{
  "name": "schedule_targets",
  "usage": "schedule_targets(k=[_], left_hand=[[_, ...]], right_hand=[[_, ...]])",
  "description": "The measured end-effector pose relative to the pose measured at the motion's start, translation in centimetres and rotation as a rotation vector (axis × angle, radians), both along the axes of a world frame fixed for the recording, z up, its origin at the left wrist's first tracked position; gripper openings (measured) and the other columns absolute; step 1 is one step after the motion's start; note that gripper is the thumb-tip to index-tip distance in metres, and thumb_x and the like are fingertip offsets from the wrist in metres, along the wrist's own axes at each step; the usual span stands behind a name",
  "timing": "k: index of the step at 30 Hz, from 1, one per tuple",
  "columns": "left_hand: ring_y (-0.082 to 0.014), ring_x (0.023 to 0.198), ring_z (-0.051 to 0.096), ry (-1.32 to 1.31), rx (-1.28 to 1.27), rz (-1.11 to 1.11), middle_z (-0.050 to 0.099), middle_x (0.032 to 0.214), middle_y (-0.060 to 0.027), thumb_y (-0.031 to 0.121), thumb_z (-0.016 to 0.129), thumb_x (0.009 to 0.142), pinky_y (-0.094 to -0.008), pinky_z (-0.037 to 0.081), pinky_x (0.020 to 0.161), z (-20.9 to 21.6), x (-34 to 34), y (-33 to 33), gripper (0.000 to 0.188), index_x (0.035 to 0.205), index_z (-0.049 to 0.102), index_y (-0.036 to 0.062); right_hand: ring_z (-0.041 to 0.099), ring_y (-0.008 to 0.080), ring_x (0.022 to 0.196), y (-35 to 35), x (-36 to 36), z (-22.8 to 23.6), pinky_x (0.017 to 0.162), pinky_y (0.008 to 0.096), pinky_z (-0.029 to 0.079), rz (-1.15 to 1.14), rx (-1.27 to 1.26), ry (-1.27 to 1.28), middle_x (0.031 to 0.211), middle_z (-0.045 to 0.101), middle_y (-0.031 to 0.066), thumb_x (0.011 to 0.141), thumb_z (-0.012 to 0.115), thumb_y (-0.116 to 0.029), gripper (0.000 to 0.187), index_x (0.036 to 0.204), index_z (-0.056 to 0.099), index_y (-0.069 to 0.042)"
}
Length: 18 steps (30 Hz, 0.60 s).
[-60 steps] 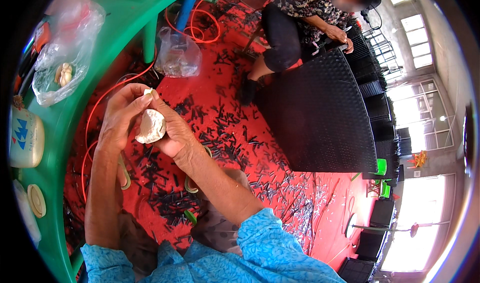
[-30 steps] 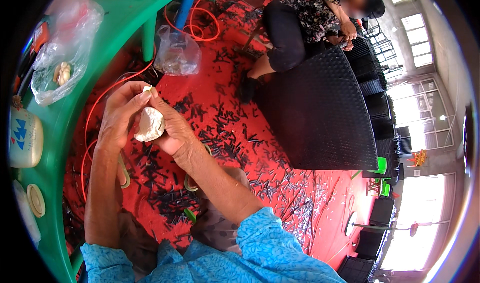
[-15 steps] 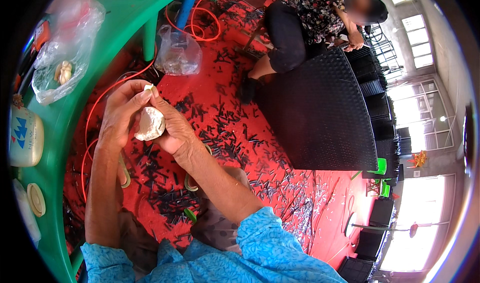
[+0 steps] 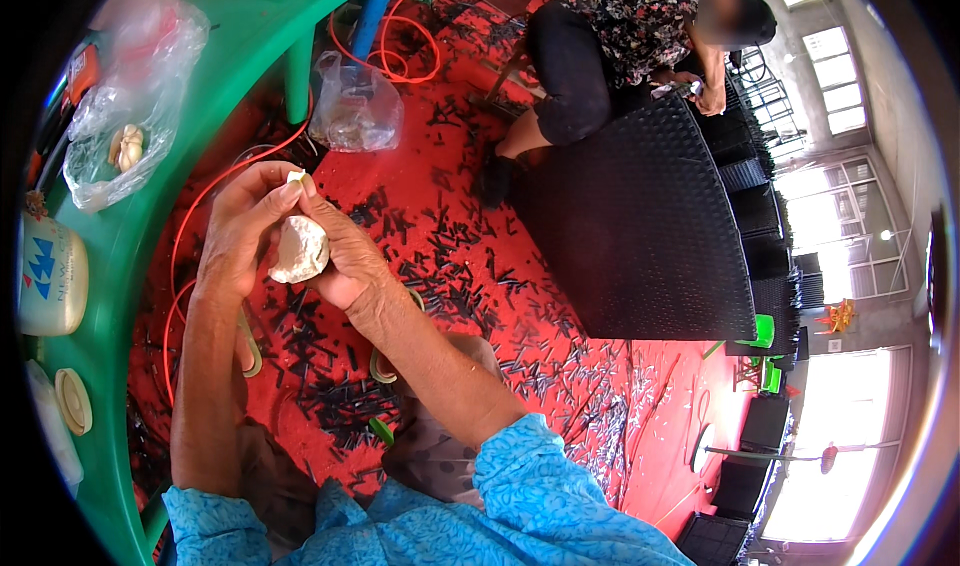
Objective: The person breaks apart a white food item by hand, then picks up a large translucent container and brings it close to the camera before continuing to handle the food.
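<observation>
A white steamed bun [image 4: 302, 248], with a bitten-looking hollow in its side, rests in the closed fingers of my right hand [image 4: 348, 254]. The fingertips of my left hand [image 4: 240, 228] pinch a small pale piece [image 4: 296, 177], which looks like a garlic clove. My right fingertips touch that piece too. Both hands are raised in front of me, left of centre. On the green table [image 4: 205, 86] at the left, a clear plastic bag [image 4: 150, 76] has a pale garlic bulb [image 4: 127, 147] in it.
A white jar [image 4: 55, 276] and a round lid [image 4: 72, 401] stand along the table. Black cut strips [image 4: 340, 406] litter the red floor [image 4: 560, 406]. Ahead, another person [image 4: 640, 26] sits behind a large black woven panel [image 4: 640, 226]. A red hose [image 4: 185, 236] runs under the table.
My hands stay almost still, with the bun and pale piece in place. The other person leans slightly, and their hands have moved lower by the black panel.
</observation>
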<state>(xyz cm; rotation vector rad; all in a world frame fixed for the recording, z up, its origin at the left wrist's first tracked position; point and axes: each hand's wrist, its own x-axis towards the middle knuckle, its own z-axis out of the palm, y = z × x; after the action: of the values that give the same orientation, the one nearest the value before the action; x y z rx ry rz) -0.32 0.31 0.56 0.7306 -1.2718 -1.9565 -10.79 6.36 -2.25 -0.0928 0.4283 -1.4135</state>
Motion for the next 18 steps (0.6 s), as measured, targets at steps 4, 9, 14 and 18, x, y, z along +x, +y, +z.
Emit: schedule_targets(k=[4, 9, 14, 18], left_hand=[[-0.0057, 0.064, 0.051, 0.012, 0.000, 0.034, 0.055, 0.074, -0.0007, 0.018, 0.059, 0.079, -0.0168, 0.039, 0.054, 0.08, -0.29, 0.25, 0.018, 0.087, 0.056, 0.0024], [-0.0062, 0.066, 0.051, -0.012, 0.016, -0.011, 0.055, 0.075, -0.0008, 0.018, 0.059, 0.079, -0.0176, 0.040, 0.056, 0.04, 0.00, 0.02, 0.018, 0.087, 0.056, 0.0025], [-0.0060, 0.065, 0.051, 0.002, 0.005, 0.015, 0.055, 0.074, -0.0006, 0.019, 0.059, 0.079, -0.0172, 0.040, 0.055, 0.28, -0.24, 0.33, 0.018, 0.087, 0.056, 0.0027], [-0.0061, 0.066, 0.051, -0.005, 0.009, -0.011, 0.055, 0.074, -0.0005, 0.019, 0.059, 0.078, -0.0174, 0.040, 0.056, 0.22, -0.22, 0.27, 0.018, 0.086, 0.056, 0.0029]], right_hand=[[0.057, 0.0136, 0.073, 0.00, -0.04, -0.12, 0.063, 0.0292, 0.050, -0.001, -0.012, 0.002, 0.081, 0.057, 0.0007, 0.080, 0.060, -0.030, 0.024, 0.093, 0.055, -0.010], [0.057, 0.0142, 0.071, 0.06, 0.04, 0.10, 0.060, 0.0300, 0.051, -0.032, 0.036, 0.007, 0.079, 0.057, 0.0010, 0.080, 0.060, -0.030, 0.024, 0.091, 0.055, -0.010], [0.057, 0.0147, 0.069, 0.06, 0.02, 0.00, 0.059, 0.0309, 0.051, -0.035, 0.043, 0.005, 0.078, 0.057, 0.0014, 0.080, 0.060, -0.030, 0.023, 0.090, 0.055, -0.010], [0.057, 0.0150, 0.069, 0.12, -0.05, 0.01, 0.059, 0.0311, 0.051, -0.039, 0.046, 0.007, 0.078, 0.057, 0.0015, 0.079, 0.060, -0.030, 0.023, 0.090, 0.055, -0.010]])
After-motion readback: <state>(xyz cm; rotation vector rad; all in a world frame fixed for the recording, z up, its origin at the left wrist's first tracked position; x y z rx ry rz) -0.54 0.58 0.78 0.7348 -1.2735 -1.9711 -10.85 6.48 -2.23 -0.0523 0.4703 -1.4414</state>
